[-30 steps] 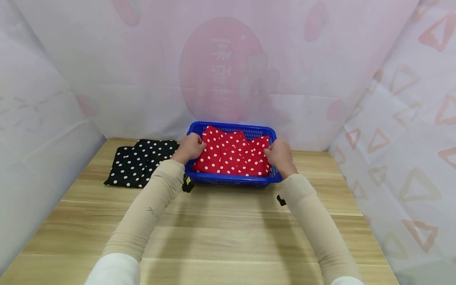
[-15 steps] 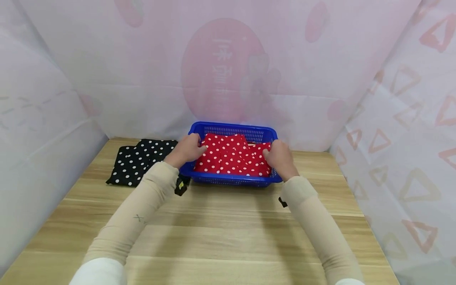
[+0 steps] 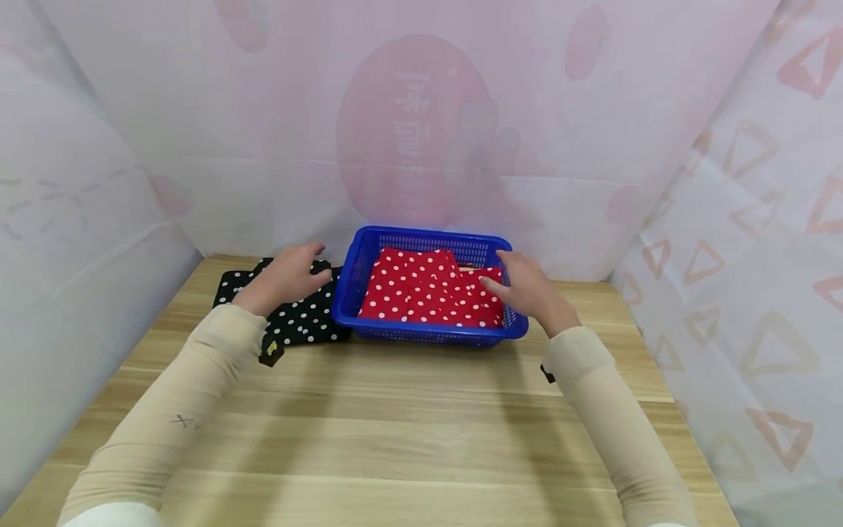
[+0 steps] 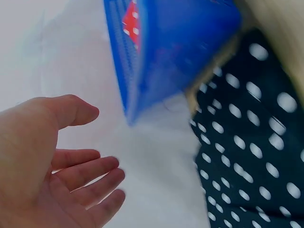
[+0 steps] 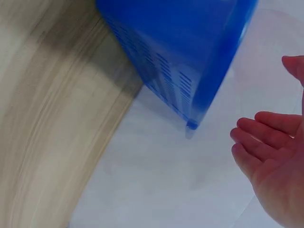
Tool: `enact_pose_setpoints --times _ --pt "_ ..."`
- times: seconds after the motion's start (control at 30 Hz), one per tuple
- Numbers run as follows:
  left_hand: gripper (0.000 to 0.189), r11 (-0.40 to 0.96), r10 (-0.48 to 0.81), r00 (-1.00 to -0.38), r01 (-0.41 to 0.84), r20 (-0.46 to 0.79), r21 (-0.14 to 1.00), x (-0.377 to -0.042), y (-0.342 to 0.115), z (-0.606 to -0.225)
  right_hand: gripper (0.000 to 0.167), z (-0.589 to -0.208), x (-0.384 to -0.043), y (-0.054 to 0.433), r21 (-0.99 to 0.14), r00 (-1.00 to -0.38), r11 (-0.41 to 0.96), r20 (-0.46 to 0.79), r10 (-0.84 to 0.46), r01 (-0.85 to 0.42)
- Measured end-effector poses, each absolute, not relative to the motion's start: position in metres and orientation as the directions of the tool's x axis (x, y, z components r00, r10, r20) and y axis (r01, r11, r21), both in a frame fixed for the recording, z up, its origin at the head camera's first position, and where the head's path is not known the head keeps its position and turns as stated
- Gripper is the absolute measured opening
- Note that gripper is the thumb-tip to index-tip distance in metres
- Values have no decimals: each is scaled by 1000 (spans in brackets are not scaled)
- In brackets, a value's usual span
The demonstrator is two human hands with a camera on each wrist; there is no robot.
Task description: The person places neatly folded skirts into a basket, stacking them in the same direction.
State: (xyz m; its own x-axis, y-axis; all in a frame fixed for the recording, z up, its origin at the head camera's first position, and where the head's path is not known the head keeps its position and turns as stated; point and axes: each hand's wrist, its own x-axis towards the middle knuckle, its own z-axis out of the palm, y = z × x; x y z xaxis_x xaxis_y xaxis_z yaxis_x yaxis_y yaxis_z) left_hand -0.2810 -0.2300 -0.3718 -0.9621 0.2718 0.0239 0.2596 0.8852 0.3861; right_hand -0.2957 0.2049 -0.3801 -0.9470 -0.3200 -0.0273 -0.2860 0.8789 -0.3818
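Observation:
A red cloth with white dots (image 3: 421, 289), folded, lies inside the blue plastic basket (image 3: 428, 335) at the back of the table. Left of the basket is a folded black cloth with white dots (image 3: 306, 318). My left hand (image 3: 285, 278) hovers over that black cloth, holding nothing; in the left wrist view the hand (image 4: 61, 166) has its fingers spread apart from the thumb. At the basket's right end is my right hand (image 3: 527, 287), fingers extended. The right wrist view shows this hand (image 5: 275, 147) apart from the basket wall (image 5: 166, 57), with nothing in it.
The basket stands close to the pink-and-white backdrop (image 3: 263, 183) behind the wooden table (image 3: 395, 417). Patterned sheets also hang along the left side and the right side (image 3: 744, 293).
Both hands have let go of the red cloth, which now lies lower in the basket. The left hand has moved left over the black cloth; the right hand has drawn slightly right.

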Motion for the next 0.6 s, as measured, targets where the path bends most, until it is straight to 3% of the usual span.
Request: enact_pose_setpoints --times 0.27,0.6 --pt "88 937 207 -977 182 -52 300 -273 -276 -404 107 -402 -288 218 -281 -951 925 -96 -293 -256" --pt "106 965 137 -990 124 -42 230 -267 -319 -465 111 -435 -282 226 -292 -945 910 -53 -323 -295"
